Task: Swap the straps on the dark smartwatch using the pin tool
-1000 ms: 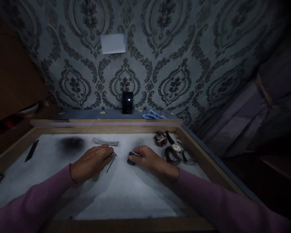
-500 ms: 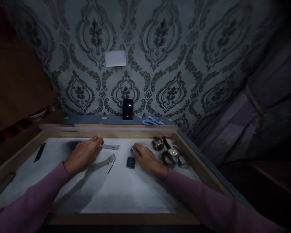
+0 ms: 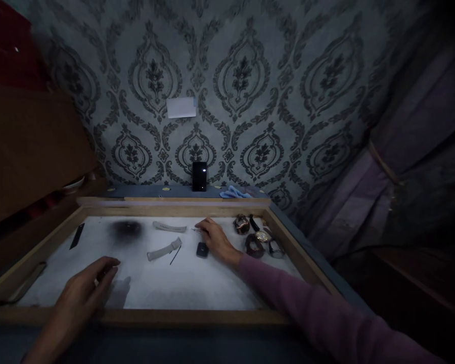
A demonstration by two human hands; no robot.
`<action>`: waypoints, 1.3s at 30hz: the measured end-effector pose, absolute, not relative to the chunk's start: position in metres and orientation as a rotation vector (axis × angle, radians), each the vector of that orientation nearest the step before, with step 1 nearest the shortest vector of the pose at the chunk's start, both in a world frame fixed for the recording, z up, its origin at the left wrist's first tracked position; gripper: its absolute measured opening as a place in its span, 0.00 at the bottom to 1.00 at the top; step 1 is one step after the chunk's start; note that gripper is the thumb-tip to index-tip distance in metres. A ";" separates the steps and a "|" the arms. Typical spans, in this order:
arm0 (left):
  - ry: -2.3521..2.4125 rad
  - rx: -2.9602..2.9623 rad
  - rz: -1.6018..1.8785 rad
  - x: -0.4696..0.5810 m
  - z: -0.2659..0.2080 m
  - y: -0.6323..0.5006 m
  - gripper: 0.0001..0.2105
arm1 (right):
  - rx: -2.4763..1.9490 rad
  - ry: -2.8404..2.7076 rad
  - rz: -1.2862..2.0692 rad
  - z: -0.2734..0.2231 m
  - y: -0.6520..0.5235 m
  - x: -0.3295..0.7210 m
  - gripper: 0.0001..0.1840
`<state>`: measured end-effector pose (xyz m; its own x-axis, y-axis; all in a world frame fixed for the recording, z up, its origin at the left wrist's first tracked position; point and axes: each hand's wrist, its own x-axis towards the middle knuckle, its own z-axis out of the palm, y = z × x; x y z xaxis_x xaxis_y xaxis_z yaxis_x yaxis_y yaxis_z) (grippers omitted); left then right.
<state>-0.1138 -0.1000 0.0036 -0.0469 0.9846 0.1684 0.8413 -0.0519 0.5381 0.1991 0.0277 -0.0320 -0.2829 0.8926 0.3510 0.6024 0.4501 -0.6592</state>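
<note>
My right hand (image 3: 215,238) is closed at the fingertips on a thin shiny metal piece (image 3: 195,230), whose kind I cannot make out. Just below that hand lies a dark square watch case (image 3: 202,249) without straps. To its left rest two grey watch straps, the upper strap (image 3: 169,227) and the lower strap (image 3: 164,249), apart from each other. A thin dark stick (image 3: 175,255) lies beside the lower one. Over the near left of the tray, my left hand (image 3: 84,288) is open, thumb and fingers apart, with nothing visible in it.
A wooden-framed tray (image 3: 167,317) with a white base surrounds everything. Several watches (image 3: 254,245) sit at its right side. A dark flat strip (image 3: 77,236) and a long band (image 3: 25,284) lie at left. Behind the tray are a phone (image 3: 199,177) and a blue cloth (image 3: 235,192).
My left hand has let go of the upper grey strap and drawn back toward the near left. My right hand has shifted slightly left with the metal piece. The view has tilted up.
</note>
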 end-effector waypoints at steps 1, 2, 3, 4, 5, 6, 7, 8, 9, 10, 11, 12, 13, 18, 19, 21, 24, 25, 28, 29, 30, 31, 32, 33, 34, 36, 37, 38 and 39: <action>1.945 1.939 0.749 -0.114 0.006 -0.099 0.21 | -1.236 -1.987 0.518 -0.028 0.026 0.200 0.18; 1.938 1.926 0.740 -0.114 0.008 -0.098 0.20 | -1.225 -1.971 0.504 -0.023 0.024 0.201 0.18; 1.932 1.917 0.729 -0.114 0.010 -0.097 0.20 | -1.214 -1.953 0.488 -0.017 0.021 0.202 0.17; 1.934 1.910 0.719 -0.113 0.012 -0.096 0.20 | -1.201 -1.932 0.471 -0.009 0.018 0.204 0.16; 1.942 1.908 0.717 -0.113 0.013 -0.095 0.19 | -1.189 -1.911 0.451 -0.001 0.013 0.205 0.15; 1.957 1.910 0.722 -0.113 0.014 -0.095 0.19 | -1.179 -1.883 0.439 0.007 0.007 0.208 0.14; 1.972 1.915 0.729 -0.113 0.014 -0.095 0.19 | -1.176 -1.854 0.435 0.014 0.000 0.210 0.14; 1.987 1.917 0.736 -0.113 0.014 -0.095 0.19 | -1.181 -1.822 0.447 0.020 -0.007 0.213 0.14; 1.996 1.917 0.744 -0.113 0.013 -0.096 0.19 | -1.202 -1.796 0.484 0.023 -0.015 0.216 0.14; 1.997 1.917 0.754 -0.114 0.012 -0.096 0.19 | -1.242 -1.804 0.518 0.025 -0.022 0.218 0.14; 1.994 1.915 0.762 -0.114 0.011 -0.097 0.20 | -1.298 -1.840 0.547 0.025 -0.028 0.220 0.14; 1.992 1.913 0.768 -0.115 0.010 -0.097 0.20 | -1.360 -1.899 0.567 0.023 -0.034 0.222 0.13; 1.991 1.915 0.773 -0.115 0.010 -0.097 0.20 | -1.418 -1.970 0.572 0.019 -0.039 0.222 0.12; 2.035 1.943 0.767 -0.118 0.007 -0.098 0.18 | -1.520 -2.138 0.561 0.000 -0.046 0.213 0.16; 2.039 1.947 0.758 -0.117 0.006 -0.098 0.17 | -1.535 -2.156 0.557 -0.002 -0.046 0.211 0.17; 2.036 1.954 0.747 -0.116 0.006 -0.099 0.17 | -1.556 -2.185 0.547 -0.003 -0.045 0.208 0.16; 2.016 1.972 0.737 -0.113 0.007 -0.099 0.16 | -1.556 -2.217 0.523 -0.003 -0.044 0.208 0.14; 2.006 1.981 0.719 -0.112 0.007 -0.100 0.16 | -1.552 -2.223 0.513 -0.002 -0.044 0.209 0.13; 1.981 2.017 0.646 -0.107 0.007 -0.102 0.16 | -1.543 -2.221 0.476 -0.002 -0.043 0.210 0.13; 1.976 2.033 0.635 -0.105 0.007 -0.103 0.15 | -1.539 -2.215 0.460 -0.001 -0.044 0.211 0.13; 1.972 2.046 0.624 -0.104 0.007 -0.104 0.15 | -1.533 -2.208 0.445 -0.001 -0.044 0.211 0.13; 1.968 2.062 0.615 -0.103 0.007 -0.104 0.15 | -1.523 -2.204 0.431 0.000 -0.044 0.210 0.13; 1.965 2.075 0.601 -0.102 0.007 -0.105 0.15 | -1.507 -2.202 0.420 0.000 -0.044 0.210 0.12; 1.963 2.083 0.583 -0.102 0.007 -0.106 0.15 | -1.489 -2.204 0.414 0.000 -0.043 0.209 0.13; 1.969 2.086 0.567 -0.101 0.007 -0.106 0.14 | -1.468 -2.212 0.413 0.000 -0.043 0.209 0.13; 1.991 2.085 0.546 -0.101 0.007 -0.107 0.13 | -1.427 -2.236 0.423 -0.001 -0.042 0.207 0.14; 2.007 2.085 0.531 -0.101 0.008 -0.107 0.13 | -1.407 -2.251 0.429 -0.002 -0.041 0.206 0.15; 2.013 2.097 0.535 -0.101 0.009 -0.108 0.12 | -1.388 -2.267 0.433 -0.003 -0.041 0.206 0.15; 2.013 2.114 0.545 -0.101 0.010 -0.109 0.13 | -1.365 -2.286 0.439 -0.004 -0.041 0.205 0.14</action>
